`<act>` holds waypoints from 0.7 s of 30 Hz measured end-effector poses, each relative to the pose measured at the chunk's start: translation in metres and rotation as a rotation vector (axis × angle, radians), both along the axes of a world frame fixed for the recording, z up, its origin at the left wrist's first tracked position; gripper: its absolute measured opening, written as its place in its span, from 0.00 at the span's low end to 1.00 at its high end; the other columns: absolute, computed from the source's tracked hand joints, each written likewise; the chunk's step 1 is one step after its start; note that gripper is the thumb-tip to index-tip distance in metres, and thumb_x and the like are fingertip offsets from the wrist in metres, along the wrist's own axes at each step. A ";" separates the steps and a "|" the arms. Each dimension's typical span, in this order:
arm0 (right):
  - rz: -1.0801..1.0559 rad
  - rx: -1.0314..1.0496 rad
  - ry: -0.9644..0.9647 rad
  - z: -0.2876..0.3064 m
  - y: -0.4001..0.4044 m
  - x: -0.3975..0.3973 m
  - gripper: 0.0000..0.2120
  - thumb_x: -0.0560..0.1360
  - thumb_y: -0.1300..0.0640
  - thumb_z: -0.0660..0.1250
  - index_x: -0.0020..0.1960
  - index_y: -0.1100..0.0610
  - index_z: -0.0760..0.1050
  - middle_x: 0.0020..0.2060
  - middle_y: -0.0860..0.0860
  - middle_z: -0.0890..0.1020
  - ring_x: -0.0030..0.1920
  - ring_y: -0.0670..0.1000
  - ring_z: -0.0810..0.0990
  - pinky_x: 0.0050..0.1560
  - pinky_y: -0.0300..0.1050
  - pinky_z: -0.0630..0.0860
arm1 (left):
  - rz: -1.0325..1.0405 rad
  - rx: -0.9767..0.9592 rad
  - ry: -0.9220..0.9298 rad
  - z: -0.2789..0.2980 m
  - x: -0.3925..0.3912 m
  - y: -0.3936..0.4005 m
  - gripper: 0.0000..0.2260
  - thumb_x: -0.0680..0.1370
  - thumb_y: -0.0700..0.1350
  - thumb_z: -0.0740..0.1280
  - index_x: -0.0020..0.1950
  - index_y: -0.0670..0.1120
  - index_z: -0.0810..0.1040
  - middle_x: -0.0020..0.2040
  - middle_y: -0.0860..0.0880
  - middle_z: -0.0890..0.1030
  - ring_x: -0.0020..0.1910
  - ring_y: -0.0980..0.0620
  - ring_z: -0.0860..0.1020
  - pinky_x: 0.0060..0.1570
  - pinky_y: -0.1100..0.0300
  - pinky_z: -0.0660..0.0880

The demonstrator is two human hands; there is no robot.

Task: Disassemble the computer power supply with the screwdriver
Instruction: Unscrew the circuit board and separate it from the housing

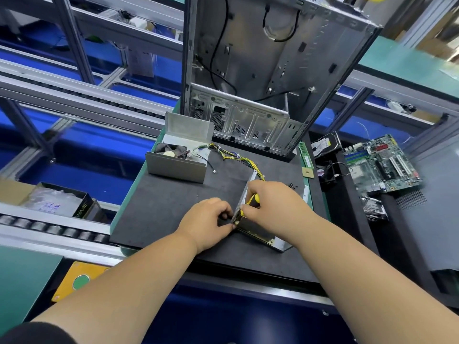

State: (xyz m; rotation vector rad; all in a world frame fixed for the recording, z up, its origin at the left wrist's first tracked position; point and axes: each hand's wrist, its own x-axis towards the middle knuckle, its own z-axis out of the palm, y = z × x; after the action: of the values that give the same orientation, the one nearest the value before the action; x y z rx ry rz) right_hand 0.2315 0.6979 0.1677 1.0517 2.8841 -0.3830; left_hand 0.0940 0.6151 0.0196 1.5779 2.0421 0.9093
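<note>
From the head camera, the power supply is already in two parts on the dark mat (161,214). Its metal cover (180,155), with the fan (171,150) inside, sits open at the far left of the mat, and a bundle of yellow and black wires (238,158) runs from it toward the hands. The other part, a metal panel (260,232) standing on edge, is near the front of the mat between the two hands.

The left hand (207,220) has its fingers curled against the panel's near corner, pinching and steadying it. The right hand (272,206) is wrapped round the yellow and black screwdriver (252,201), whose tip points at that same corner; the tip itself is hidden.

So the cover is off, and work appears to be on a screw in the panel. Small dark screws (291,186) lie just right of the hands. Behind stands an emptied computer case (260,70); a circuit board (380,165) lies at right.
</note>
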 end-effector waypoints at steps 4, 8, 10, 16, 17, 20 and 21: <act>-0.019 0.031 -0.028 0.002 0.000 -0.004 0.15 0.77 0.38 0.61 0.44 0.50 0.72 0.33 0.46 0.75 0.38 0.51 0.74 0.30 0.43 0.63 | 0.000 -0.002 0.007 -0.001 0.000 0.001 0.10 0.70 0.54 0.73 0.44 0.60 0.73 0.41 0.59 0.73 0.42 0.59 0.70 0.42 0.63 0.69; -0.054 0.039 -0.024 0.001 -0.001 -0.008 0.14 0.79 0.40 0.61 0.49 0.51 0.71 0.34 0.46 0.74 0.40 0.53 0.76 0.32 0.45 0.64 | -0.006 -0.008 0.035 -0.001 0.000 0.001 0.11 0.70 0.56 0.73 0.44 0.61 0.72 0.41 0.60 0.73 0.41 0.62 0.70 0.39 0.67 0.64; -0.084 -0.032 0.041 0.001 0.000 -0.006 0.11 0.78 0.46 0.65 0.50 0.51 0.67 0.32 0.46 0.72 0.37 0.51 0.73 0.31 0.45 0.63 | -0.010 -0.009 0.035 -0.001 -0.001 0.001 0.12 0.69 0.57 0.74 0.45 0.61 0.72 0.41 0.61 0.72 0.40 0.64 0.70 0.39 0.67 0.64; -0.075 -0.079 0.055 0.011 0.003 -0.003 0.09 0.74 0.52 0.70 0.45 0.48 0.68 0.39 0.44 0.75 0.44 0.51 0.73 0.39 0.44 0.65 | -0.012 -0.002 0.039 0.001 0.000 0.000 0.13 0.68 0.57 0.74 0.44 0.61 0.71 0.40 0.61 0.72 0.40 0.63 0.70 0.40 0.66 0.65; -0.070 -0.072 0.051 0.012 0.003 -0.003 0.09 0.75 0.51 0.69 0.46 0.48 0.69 0.40 0.45 0.75 0.44 0.51 0.73 0.39 0.44 0.65 | -0.011 -0.005 0.040 0.001 0.000 0.000 0.13 0.69 0.57 0.74 0.44 0.61 0.71 0.40 0.61 0.72 0.40 0.64 0.70 0.40 0.67 0.65; -0.070 -0.052 0.057 0.013 0.003 -0.003 0.07 0.77 0.51 0.67 0.48 0.50 0.69 0.42 0.46 0.75 0.44 0.51 0.73 0.39 0.46 0.65 | -0.012 -0.005 0.038 0.001 0.000 0.001 0.12 0.69 0.57 0.74 0.44 0.61 0.72 0.40 0.61 0.73 0.41 0.65 0.70 0.39 0.69 0.63; -0.068 -0.051 0.055 0.013 0.002 -0.003 0.07 0.77 0.51 0.67 0.48 0.50 0.69 0.42 0.47 0.75 0.44 0.51 0.73 0.39 0.46 0.65 | -0.010 -0.005 0.038 0.001 0.000 0.001 0.12 0.69 0.57 0.74 0.44 0.61 0.72 0.40 0.61 0.73 0.41 0.64 0.70 0.39 0.69 0.64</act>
State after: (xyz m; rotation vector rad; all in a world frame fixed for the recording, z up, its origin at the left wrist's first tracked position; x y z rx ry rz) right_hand 0.2280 0.6999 0.1808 1.1513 2.8746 -0.4942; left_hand 0.0936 0.6159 0.0203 1.6138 2.0587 0.8762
